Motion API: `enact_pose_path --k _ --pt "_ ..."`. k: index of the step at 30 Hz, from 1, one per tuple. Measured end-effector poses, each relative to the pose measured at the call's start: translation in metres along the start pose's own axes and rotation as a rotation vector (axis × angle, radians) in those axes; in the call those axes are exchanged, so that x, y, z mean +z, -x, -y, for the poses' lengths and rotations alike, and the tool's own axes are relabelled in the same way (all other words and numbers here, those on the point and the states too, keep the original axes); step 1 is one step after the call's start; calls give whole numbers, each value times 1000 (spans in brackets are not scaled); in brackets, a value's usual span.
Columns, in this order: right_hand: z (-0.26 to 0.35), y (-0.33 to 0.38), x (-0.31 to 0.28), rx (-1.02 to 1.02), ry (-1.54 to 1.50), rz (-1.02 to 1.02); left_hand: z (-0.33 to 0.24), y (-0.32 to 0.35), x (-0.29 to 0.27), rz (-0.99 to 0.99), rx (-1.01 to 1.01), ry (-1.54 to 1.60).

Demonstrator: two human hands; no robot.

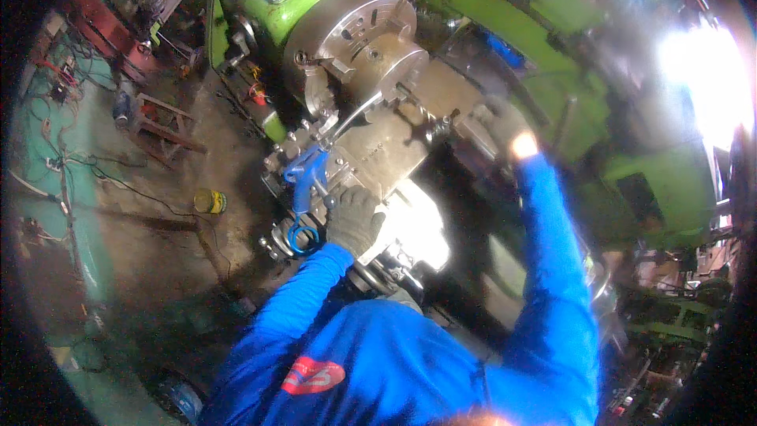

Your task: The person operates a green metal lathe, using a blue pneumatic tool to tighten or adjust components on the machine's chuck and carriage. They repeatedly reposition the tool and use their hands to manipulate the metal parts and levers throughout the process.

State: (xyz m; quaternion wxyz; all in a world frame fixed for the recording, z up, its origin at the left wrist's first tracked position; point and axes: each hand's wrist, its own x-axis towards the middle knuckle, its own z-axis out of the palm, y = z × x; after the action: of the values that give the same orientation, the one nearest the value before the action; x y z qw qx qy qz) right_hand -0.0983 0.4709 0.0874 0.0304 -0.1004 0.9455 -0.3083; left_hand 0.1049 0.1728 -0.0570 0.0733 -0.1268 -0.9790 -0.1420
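At the green lathe [505,24], steel chuck [355,39].
My gloved left hand [352,219] grips a carriage handwheel [371,272]; right hand [502,128] blurred, grip unclear.

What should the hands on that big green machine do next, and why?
Probably turn the handle under the left hand a little, easing the tool post toward the chuck. That gloved hand closes on the carriage controls beside the blue air gun; the right hand rests further along.
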Motion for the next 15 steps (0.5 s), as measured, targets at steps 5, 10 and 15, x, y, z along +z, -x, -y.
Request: enact_pose_path --k 5,10,15 --pt "-109 -123 47 -135 314 408 -6 -10 3 -41 -3 -15" --pt "-132 -140 56 -273 280 656 -3 -7 14 -72 -18 -32" --pt "-147 -149 42 -713 381 562 -4 -10 6 -62 -18 -15"
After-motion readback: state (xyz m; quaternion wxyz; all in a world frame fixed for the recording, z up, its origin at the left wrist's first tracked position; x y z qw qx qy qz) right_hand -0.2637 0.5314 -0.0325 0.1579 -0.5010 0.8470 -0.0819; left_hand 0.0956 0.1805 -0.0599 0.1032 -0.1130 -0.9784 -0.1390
